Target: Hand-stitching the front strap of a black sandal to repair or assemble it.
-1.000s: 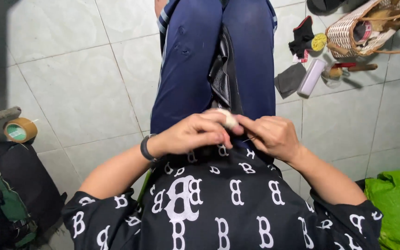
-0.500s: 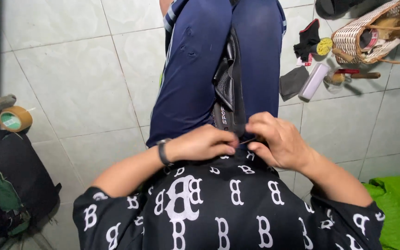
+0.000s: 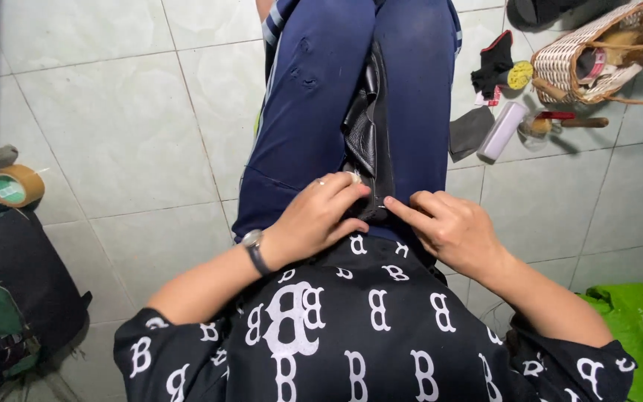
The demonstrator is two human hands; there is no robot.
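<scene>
- Hands are meeting at the lap: the left hand and the right hand are both working on the near end of a black leather piece that is lying along the gap between the two blue-trousered legs.
- Left hand is curling narrow, thumb and fingers pinching the leather's near edge; a small pale bit is showing at the fingertips, too small to identify.
- Right hand is lying half open, index finger stretching out and pressing on the same edge; it is gripping nothing that can be seen.
- Change since a second ago: a pale rounded object was being held up between both hands then; it is no longer showing now, and whether it is tucked in the leather or hidden under the fingers cannot be told.
- Change since half a second ago: both hands are spreading slightly apart and sitting lower on the leather, so more of its edge is showing between them.
- Judgement: the work seems to be shifting from holding the pale object to pinching and pressing the leather's edge.
- Surroundings: a tape roll is sitting well apart on the tiled floor at left; a woven basket and small clutter are lying at upper right; a green bag is lying at lower right.
</scene>
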